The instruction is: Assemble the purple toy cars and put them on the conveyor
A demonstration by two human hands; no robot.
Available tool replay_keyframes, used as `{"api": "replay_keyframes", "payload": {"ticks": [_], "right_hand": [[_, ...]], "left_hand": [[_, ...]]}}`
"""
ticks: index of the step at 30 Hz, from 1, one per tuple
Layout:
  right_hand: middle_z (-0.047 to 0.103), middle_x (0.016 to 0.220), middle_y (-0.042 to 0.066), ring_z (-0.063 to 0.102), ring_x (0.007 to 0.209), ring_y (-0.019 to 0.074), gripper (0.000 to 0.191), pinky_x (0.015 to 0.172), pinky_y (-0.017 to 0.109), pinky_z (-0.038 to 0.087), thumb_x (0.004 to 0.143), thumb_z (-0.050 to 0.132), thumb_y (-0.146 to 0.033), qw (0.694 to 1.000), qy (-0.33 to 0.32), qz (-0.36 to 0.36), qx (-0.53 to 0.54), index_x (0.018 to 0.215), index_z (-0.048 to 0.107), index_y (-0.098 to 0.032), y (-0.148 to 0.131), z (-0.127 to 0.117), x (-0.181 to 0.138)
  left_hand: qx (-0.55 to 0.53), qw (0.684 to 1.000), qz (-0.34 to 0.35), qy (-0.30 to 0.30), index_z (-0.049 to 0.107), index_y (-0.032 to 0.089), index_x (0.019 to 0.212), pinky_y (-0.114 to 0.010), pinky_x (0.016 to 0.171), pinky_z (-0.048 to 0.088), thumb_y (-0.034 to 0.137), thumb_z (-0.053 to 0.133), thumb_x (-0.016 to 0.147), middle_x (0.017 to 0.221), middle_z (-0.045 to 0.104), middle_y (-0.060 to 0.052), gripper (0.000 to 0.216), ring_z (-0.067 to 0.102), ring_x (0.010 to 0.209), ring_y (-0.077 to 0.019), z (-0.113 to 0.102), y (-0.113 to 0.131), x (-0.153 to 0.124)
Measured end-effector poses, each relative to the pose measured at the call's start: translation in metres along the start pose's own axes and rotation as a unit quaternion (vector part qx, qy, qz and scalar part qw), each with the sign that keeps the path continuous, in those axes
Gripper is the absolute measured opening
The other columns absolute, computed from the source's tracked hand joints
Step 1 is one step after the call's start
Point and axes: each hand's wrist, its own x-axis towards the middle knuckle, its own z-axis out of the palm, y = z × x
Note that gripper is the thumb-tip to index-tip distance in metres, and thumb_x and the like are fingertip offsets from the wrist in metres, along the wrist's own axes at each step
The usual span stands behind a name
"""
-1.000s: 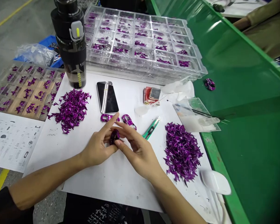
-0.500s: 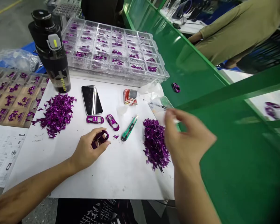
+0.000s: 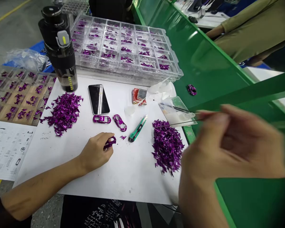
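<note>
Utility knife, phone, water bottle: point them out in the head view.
Green utility knife (image 3: 138, 129), head view, on its green handle.
Smartphone (image 3: 95, 98), head view, on its dark screen.
Water bottle (image 3: 61, 61), head view, on its black sleeve.

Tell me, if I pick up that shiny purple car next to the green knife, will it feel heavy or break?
The shiny purple car looks hollow, with open gaps, so it is probably light for its size. Its glossy surface may feel slippery. Its thin rim might bend or snap if squeezed hard.

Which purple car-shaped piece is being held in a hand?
The purple piece in the left hand; the others lie on the white sheet or green panel.
</note>
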Motion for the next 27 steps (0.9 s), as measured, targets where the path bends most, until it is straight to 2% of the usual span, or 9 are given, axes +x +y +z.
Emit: {"api": "replay_keyframes", "payload": {"ticks": [2,4,6,9,13,19,24,27], "right_hand": [[0.076,0.089,0.003,0.077,0.077,0.0219,0.024,0.062,0.034,0.061,0.091,0.069,-0.019,0.990,-0.106,0.051,0.072,0.113,0.075,-0.026,-0.029,0.007,-0.024],[0.076,0.088,0.002,0.076,0.075,0.0206,0.028,0.060,0.034,0.062,0.090,0.069,-0.015,0.975,-0.185,0.061,0.107,0.116,0.072,-0.027,-0.040,0.011,-0.046],[0.077,0.089,0.002,0.076,0.075,0.0198,0.033,0.060,0.034,0.061,0.090,0.067,-0.011,0.965,-0.227,0.048,0.125,0.119,0.069,-0.028,-0.039,0.013,-0.061],[0.078,0.091,0.002,0.076,0.075,0.0202,0.032,0.060,0.035,0.062,0.091,0.065,-0.011,0.958,-0.255,0.051,0.124,0.119,0.068,-0.028,-0.032,0.013,-0.071],[0.077,0.091,0.003,0.075,0.074,0.0201,0.030,0.060,0.035,0.063,0.091,0.065,-0.013,0.955,-0.273,0.043,0.111,0.116,0.068,-0.028,-0.031,0.014,-0.073],[0.077,0.093,0.003,0.075,0.078,0.0206,0.042,0.059,0.034,0.061,0.089,0.066,-0.006,0.949,-0.279,0.036,0.142,0.123,0.067,-0.030,-0.030,0.015,-0.074],[0.075,0.092,0.002,0.076,0.079,0.0212,0.040,0.064,0.037,0.063,0.090,0.065,-0.007,0.970,-0.197,0.052,0.135,0.123,0.068,-0.029,-0.031,0.015,-0.076],[0.075,0.093,0.002,0.076,0.080,0.0219,0.038,0.065,0.039,0.063,0.091,0.064,-0.009,0.971,-0.196,0.039,0.130,0.123,0.067,-0.030,-0.033,0.017,-0.079]], "left_hand": [[0.008,1.000,-0.008,-0.004,0.069,0.017,0.113,-0.032,0.066,0.058,0.004,0.054,0.078,0.089,0.075,-0.007,0.040,0.067,0.071,-0.0195,-0.001,0.001,0.000],[0.011,1.000,-0.011,-0.008,0.069,0.018,0.113,-0.032,0.067,0.059,0.005,0.055,0.078,0.091,0.075,-0.007,0.040,0.068,0.072,-0.0197,-0.001,0.002,0.000],[0.011,1.000,-0.013,-0.014,0.068,0.019,0.114,-0.032,0.069,0.059,0.006,0.055,0.079,0.094,0.075,-0.007,0.040,0.069,0.075,-0.0201,-0.001,0.002,0.000],[0.008,1.000,-0.015,-0.020,0.068,0.016,0.115,-0.033,0.072,0.060,0.005,0.053,0.080,0.096,0.075,-0.008,0.040,0.070,0.077,-0.0202,-0.001,0.001,0.001],[0.005,1.000,-0.018,-0.025,0.068,0.016,0.115,-0.033,0.073,0.060,0.005,0.053,0.079,0.094,0.075,-0.008,0.041,0.070,0.077,-0.0204,-0.001,0.000,0.002],[-0.007,0.999,-0.022,-0.025,0.069,0.010,0.113,-0.033,0.071,0.060,0.005,0.055,0.078,0.092,0.075,-0.011,0.038,0.069,0.074,-0.0210,-0.002,0.000,0.004],[-0.033,0.995,-0.083,-0.040,0.070,0.016,0.108,-0.030,0.064,0.056,0.013,0.062,0.080,0.080,0.073,-0.004,0.029,0.063,0.063,-0.0163,-0.006,0.002,0.009],[-0.062,0.989,-0.122,-0.057,0.071,0.017,0.104,-0.029,0.062,0.054,0.018,0.066,0.080,0.077,0.073,-0.002,0.025,0.061,0.060,-0.0149,-0.009,0.004,0.010]]}}
